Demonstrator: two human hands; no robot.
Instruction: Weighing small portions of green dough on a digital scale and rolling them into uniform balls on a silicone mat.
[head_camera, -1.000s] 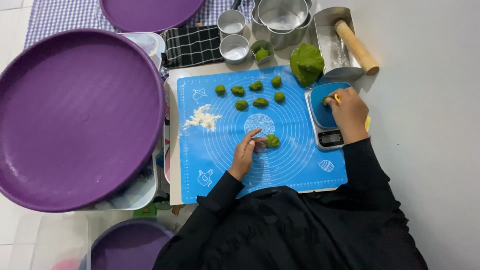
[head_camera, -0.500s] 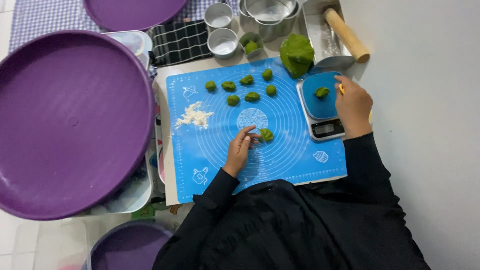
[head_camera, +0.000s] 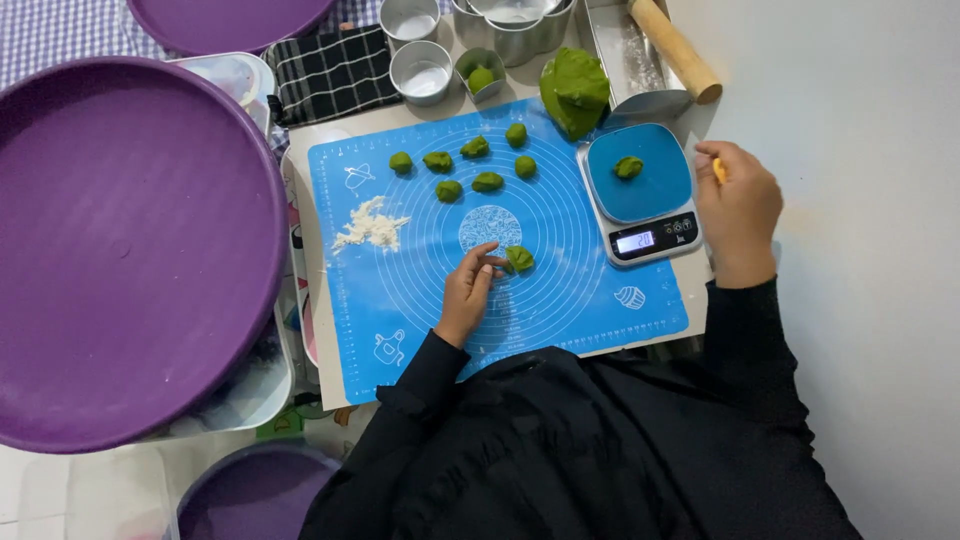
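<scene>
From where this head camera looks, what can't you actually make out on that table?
- Right hand: something small and yellowish shows at its fingers; too small to identify.
- Purple tray: covers the containers beneath it.
- Metal bowls: cut off by the top edge.
- Rolling pin: far end cut off.
- Left hand: touching or gripping the green dough piece cannot be told.

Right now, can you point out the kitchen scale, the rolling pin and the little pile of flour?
kitchen scale (head_camera: 640, 185), head view, on its round blue platform beside the dough piece.
rolling pin (head_camera: 673, 47), head view, on the middle of its wooden barrel.
pile of flour (head_camera: 368, 225), head view, on the centre of the white heap.
</scene>
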